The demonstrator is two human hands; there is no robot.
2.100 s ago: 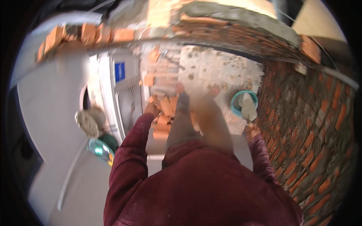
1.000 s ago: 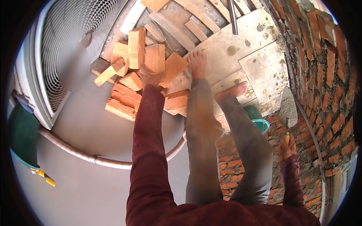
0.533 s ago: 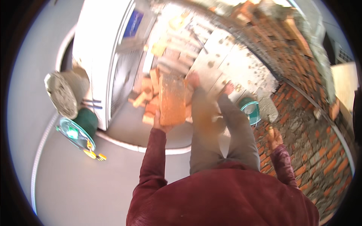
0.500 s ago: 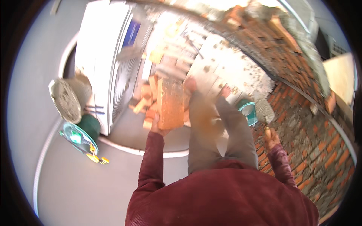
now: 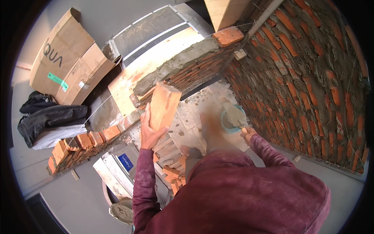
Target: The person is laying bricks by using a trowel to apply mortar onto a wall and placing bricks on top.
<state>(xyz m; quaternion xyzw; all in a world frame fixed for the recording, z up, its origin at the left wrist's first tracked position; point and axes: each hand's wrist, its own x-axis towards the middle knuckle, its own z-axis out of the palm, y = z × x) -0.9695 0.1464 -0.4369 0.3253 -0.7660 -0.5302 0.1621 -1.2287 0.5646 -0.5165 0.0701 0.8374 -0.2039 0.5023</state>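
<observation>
An orange brick (image 5: pixel 165 106) is gripped upright and slightly tilted in my left hand (image 5: pixel 149 133), whose fingers wrap its lower end. It is raised beside the near end of a low brick wall (image 5: pixel 194 76). Wet grey mortar (image 5: pixel 177 59) lies along that wall's top, with a single brick (image 5: pixel 229 36) at its far end. My right hand (image 5: pixel 247 134) is closed round the handle of a trowel (image 5: pixel 235 116), whose blade carries grey mortar. Below the trowel stands a teal bucket (image 5: pixel 223 124), partly hidden by the blade.
A tall brick wall (image 5: pixel 300 85) rises on the right. Loose bricks (image 5: pixel 171 171) lie by my feet. At left are a cardboard box (image 5: pixel 74 58), dark clothing (image 5: pixel 50 113) and a lower wall with bricks on top (image 5: pixel 85 141). A string (image 5: pixel 103 104) stretches across.
My view has turned left, from the floor and loose bricks to the mortared low wall. The brick in my left hand has swung over to it. The mortar-laden trowel stays in my right hand.
</observation>
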